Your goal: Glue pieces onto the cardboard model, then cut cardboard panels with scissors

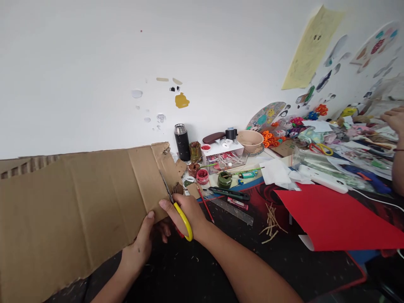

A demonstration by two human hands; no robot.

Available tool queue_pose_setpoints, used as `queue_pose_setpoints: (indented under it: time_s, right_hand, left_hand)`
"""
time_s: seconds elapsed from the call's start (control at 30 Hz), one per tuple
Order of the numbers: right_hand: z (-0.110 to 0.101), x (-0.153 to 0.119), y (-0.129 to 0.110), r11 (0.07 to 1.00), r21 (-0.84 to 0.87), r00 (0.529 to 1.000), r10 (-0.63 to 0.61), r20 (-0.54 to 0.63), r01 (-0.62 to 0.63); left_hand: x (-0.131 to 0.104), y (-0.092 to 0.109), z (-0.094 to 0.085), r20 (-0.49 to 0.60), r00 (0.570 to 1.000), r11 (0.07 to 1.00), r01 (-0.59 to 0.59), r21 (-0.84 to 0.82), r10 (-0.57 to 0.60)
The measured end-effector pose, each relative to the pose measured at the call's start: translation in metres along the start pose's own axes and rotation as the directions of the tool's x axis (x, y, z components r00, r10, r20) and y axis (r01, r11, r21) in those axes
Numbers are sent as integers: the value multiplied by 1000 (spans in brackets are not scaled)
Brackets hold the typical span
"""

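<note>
A large sheet of brown corrugated cardboard fills the left side, creased across and torn at its upper right corner. My left hand grips its lower edge, thumb on top and fingers underneath. Close to the right end, my right hand is closed around a pair of scissors with a yellow handle. One scissor blade lies over the cardboard's face, pointing up and away from me; the other blade is hidden behind the sheet.
Beyond the sheet stand a black thermos, open paint jars and a beige bowl. A box cutter, a clear ruler and red paper lie right of my hands. Another person's hand shows at far right.
</note>
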State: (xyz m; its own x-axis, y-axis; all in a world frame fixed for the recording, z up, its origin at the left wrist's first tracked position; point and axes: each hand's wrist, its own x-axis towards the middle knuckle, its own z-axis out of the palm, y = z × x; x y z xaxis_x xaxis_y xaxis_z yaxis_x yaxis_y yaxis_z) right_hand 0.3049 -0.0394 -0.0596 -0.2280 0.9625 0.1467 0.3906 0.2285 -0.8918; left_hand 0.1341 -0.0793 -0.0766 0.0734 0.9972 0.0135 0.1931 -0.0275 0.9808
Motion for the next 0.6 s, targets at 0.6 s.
queue_pose_setpoints:
  time_s: [0.6]
  right_hand:
    - [2,0,3,999,32,1000,-1,28,0]
  left_hand:
    - [-5,4,17,-17,1000,994,-14,-105,13]
